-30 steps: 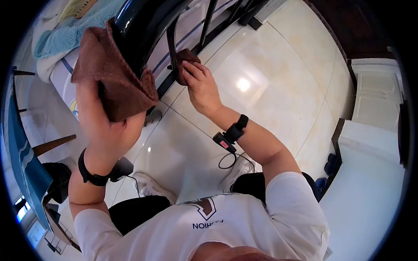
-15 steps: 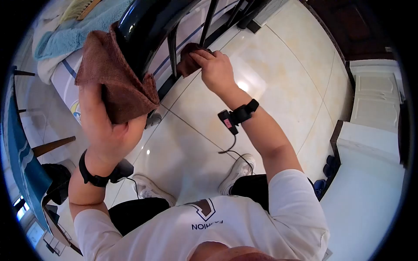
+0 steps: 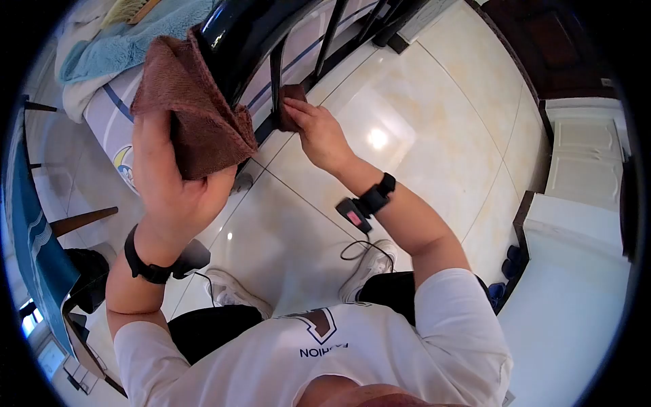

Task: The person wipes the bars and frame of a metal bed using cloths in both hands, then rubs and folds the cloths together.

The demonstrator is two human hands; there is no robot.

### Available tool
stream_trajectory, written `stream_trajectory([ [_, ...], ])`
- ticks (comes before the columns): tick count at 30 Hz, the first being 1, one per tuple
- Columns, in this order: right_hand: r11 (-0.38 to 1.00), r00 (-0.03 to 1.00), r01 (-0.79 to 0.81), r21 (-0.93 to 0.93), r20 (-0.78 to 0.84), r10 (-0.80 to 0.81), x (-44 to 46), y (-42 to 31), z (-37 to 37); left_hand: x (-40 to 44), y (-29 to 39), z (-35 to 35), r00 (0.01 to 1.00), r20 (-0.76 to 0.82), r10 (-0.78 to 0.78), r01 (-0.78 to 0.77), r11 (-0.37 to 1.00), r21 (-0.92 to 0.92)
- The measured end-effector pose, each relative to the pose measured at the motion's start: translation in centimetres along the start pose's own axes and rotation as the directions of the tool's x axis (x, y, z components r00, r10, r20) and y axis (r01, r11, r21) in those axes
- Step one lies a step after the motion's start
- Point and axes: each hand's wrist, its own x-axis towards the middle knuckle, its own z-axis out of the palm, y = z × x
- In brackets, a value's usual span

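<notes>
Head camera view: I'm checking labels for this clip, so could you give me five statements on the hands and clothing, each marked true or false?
1. A brown cloth covers the fingertips of the left hand. True.
2. The right hand is holding nothing. False: its grip is on a smaller piece of brown cloth, at a black bar.
3. Each wrist has a black band around it. True.
4. The person's shoes are black. False: they are white.
5. The white shirt has lettering printed on it. True.
</notes>
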Motion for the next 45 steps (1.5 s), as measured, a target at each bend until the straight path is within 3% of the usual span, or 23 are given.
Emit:
stream_trajectory([
  [3, 0.983, 0.981, 0.113, 0.143, 0.144, -0.133, 0.3, 3.6, -2.8, 0.2, 0.2, 0.1, 1.000, -0.002, -0.024, 0.024, 0.995, -0.094],
  [4, 0.980, 0.947, -0.146, 0.133, 0.305, 0.099, 1.1, 3.9, -4.9, 0.3, 0.0, 0.1, 1.000, -0.008, -0.019, 0.018, 0.995, -0.093],
  [5, 0.943, 0.959, -0.250, 0.222, 0.194, 0.208, 1.7, 6.4, -5.4, 0.2, 0.0, 0.1, 1.000, -0.013, -0.014, 0.013, 0.996, -0.088],
  [6, 0.818, 0.924, -0.382, 0.430, 0.179, 0.337, 2.7, 6.9, -7.3, 0.2, 0.0, 0.2, 1.000, -0.020, -0.012, 0.011, 0.998, -0.070],
  [7, 0.790, 0.881, -0.435, 0.432, 0.023, 0.473, 3.8, 7.5, -8.3, 0.3, -0.1, 0.2, 1.000, -0.028, -0.007, 0.005, 0.998, -0.060],
  [9, 0.829, 0.846, -0.294, 0.477, -0.274, 0.457, 5.3, 7.7, -8.8, 0.4, -0.3, 0.4, 0.999, -0.039, -0.004, 0.003, 0.999, -0.047],
  [11, 0.946, 0.925, -0.194, 0.258, -0.273, 0.264, 6.0, 9.6, -5.4, 0.5, -0.4, 0.6, 0.999, -0.045, -0.010, 0.008, 0.999, -0.049],
  [12, 0.977, 0.977, -0.192, 0.096, -0.072, 0.199, 5.5, 9.7, -3.3, 0.5, -0.4, 0.6, 0.999, -0.046, -0.014, 0.012, 0.999, -0.051],
  [13, 0.992, 0.974, -0.082, 0.091, -0.204, 0.100, 4.9, 6.9, -2.2, 0.6, -0.4, 0.7, 0.999, -0.046, -0.018, 0.016, 0.998, -0.053],
  [15, 0.998, 0.985, -0.012, -0.068, -0.175, 0.000, 4.9, 8.2, -2.5, 0.5, -0.4, 0.7, 0.999, -0.044, -0.028, 0.026, 0.998, -0.056],
  [16, 0.997, 0.984, -0.016, -0.071, -0.179, 0.003, 5.1, 8.9, -3.0, 0.5, -0.5, 0.6, 0.999, -0.043, -0.033, 0.030, 0.998, -0.059],
  [18, 0.951, 0.996, -0.049, -0.306, -0.085, 0.024, 5.6, 10.2, -4.5, 0.5, -0.5, 0.7, 0.998, -0.044, -0.043, 0.040, 0.997, -0.063],
  [21, 0.911, 0.981, -0.161, -0.379, -0.163, 0.105, 8.6, 12.9, -6.3, 0.7, -0.1, 0.7, 0.998, -0.036, -0.057, 0.055, 0.997, -0.053],
  [25, 0.914, 0.981, 0.015, -0.406, -0.172, -0.092, 7.4, 12.2, -2.9, 0.6, -0.1, 0.5, 0.998, -0.039, -0.049, 0.047, 0.998, -0.049],
  [26, 0.918, 0.996, 0.021, -0.397, -0.075, -0.055, 6.2, 10.9, -2.6, 0.7, -0.2, 0.5, 0.998, -0.040, -0.044, 0.042, 0.998, -0.046],
  [31, 0.854, 0.991, 0.114, -0.507, 0.004, -0.130, 6.1, 11.7, -5.4, 0.7, -0.3, 0.4, 0.999, -0.040, -0.035, 0.033, 0.998, -0.046],
  [34, 0.907, 0.978, -0.125, -0.401, -0.206, 0.044, 7.1, 11.8, -3.8, 0.7, -0.3, 0.4, 0.999, -0.043, -0.029, 0.027, 0.999, -0.040],
  [38, 0.973, 0.980, -0.072, -0.220, -0.198, 0.028, 5.4, 9.5, -2.1, 0.6, -0.3, 0.4, 0.999, -0.048, -0.022, 0.020, 0.999, -0.035],
  [39, 0.999, 0.990, -0.028, 0.036, -0.135, 0.033, 5.4, 11.4, -2.4, 0.6, -0.2, 0.4, 0.999, -0.051, -0.018, 0.017, 0.999, -0.030],
  [41, 0.956, 0.997, 0.003, 0.294, -0.070, 0.019, 6.0, 11.7, -3.1, 0.6, -0.1, 0.4, 0.998, -0.054, -0.016, 0.014, 1.000, -0.027],
  [42, 0.854, 0.961, -0.277, 0.441, 0.138, 0.240, 7.0, 10.3, -4.6, 0.5, -0.1, 0.5, 0.998, -0.060, -0.014, 0.013, 1.000, -0.025],
  [43, 0.666, 0.839, -0.543, 0.511, 0.364, 0.405, 7.8, 8.8, -6.5, 0.6, -0.1, 0.6, 0.998, -0.062, -0.012, 0.011, 1.000, -0.026],
  [45, 0.639, 0.828, -0.558, 0.529, 0.410, 0.383, 9.0, 7.4, -7.6, 0.6, -0.1, 0.7, 0.998, -0.065, -0.011, 0.009, 1.000, -0.028],
])
